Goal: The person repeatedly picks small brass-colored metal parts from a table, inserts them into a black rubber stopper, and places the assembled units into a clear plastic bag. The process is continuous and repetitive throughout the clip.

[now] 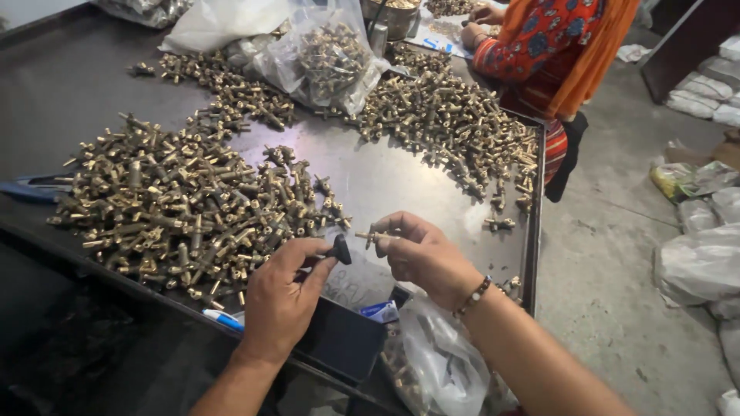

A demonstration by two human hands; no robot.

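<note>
Clear plastic bag of brass fittings (327, 58) at table's far edge; white bag (223, 23) beside; small blue-white box (379, 311) near edge.

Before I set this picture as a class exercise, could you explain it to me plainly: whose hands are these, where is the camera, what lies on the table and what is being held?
There is no machine here. The single picture comes from a camera worn on a person's head, looking down at their own two bare hands. The left hand pinches a small black knob-like part. The right hand, with a beaded bracelet at the wrist, holds a small brass fitting by its fingertips. Both are above a dark metal table. On it lie big heaps of similar brass fittings, and further back a clear plastic bag of fittings. Another clear bag hangs by the near edge. At the far side a second person in an orange patterned garment works at the same table.
</note>
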